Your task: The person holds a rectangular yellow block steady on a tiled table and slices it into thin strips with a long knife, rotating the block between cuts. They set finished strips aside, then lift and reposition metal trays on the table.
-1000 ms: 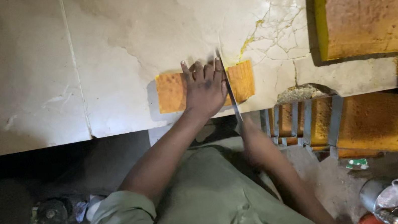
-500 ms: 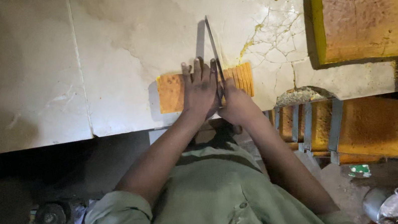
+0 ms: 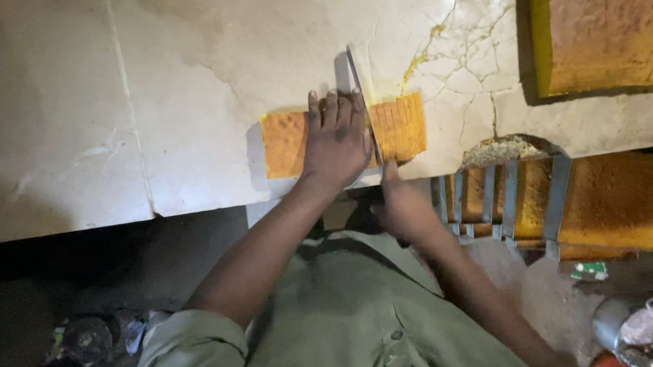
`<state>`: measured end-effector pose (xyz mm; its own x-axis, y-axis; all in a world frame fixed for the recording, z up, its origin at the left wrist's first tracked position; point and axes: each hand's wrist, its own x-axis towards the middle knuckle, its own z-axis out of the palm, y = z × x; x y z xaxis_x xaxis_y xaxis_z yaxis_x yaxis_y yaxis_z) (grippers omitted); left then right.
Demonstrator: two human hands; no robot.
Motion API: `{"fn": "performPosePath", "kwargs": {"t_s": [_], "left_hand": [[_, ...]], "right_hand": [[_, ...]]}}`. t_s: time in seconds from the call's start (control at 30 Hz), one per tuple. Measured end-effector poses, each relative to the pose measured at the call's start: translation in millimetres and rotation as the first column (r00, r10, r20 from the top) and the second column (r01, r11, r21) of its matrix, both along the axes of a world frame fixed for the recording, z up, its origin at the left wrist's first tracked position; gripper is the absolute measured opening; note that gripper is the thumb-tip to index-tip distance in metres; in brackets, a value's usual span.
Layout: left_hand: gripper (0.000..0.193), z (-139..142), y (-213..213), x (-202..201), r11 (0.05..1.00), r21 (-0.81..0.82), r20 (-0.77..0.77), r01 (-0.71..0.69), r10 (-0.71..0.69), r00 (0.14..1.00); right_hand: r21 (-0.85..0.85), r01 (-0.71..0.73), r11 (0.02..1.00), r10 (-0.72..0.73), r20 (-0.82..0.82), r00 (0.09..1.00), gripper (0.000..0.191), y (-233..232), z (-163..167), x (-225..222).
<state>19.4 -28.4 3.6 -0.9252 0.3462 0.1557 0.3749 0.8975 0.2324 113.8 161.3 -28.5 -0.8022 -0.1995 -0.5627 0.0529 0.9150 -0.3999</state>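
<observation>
An orange-brown loaf of sponge cake (image 3: 284,143) lies on the white marble counter (image 3: 165,87) near its front edge. My left hand (image 3: 335,137) presses flat on top of it. My right hand (image 3: 402,207) grips the handle of a long knife (image 3: 360,88), whose blade runs away from me through the loaf just right of my left hand. The part of the loaf (image 3: 400,127) right of the blade shows several thin cut slices.
A large square sponge cake (image 3: 612,7) with a yellow side sits at the counter's far right. Below the counter edge, another cake (image 3: 619,201) rests in a metal rack (image 3: 502,195). A plastic bag and tins (image 3: 643,327) lie on the floor at right.
The knife has gone forward and back through the loaf in a sawing stroke; my right hand has drawn back toward me. My left hand stays pressed on the loaf.
</observation>
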Motion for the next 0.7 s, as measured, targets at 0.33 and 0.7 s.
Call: {"fn": "performPosePath", "kwargs": {"t_s": [0.33, 0.7], "left_hand": [[0.066, 8, -9, -3, 0.996, 0.067, 0.081, -0.059, 0.053, 0.995], [0.061, -7, -11, 8, 0.993, 0.107, -0.012, -0.046, 0.048, 0.999]], "right_hand": [[-0.008, 0.010, 1.000, -0.009, 0.104, 0.995, 0.070, -18, 115, 19], [0.015, 0.063, 0.998, -0.063, -0.004, 0.998, 0.069, -23, 7, -19]]}}
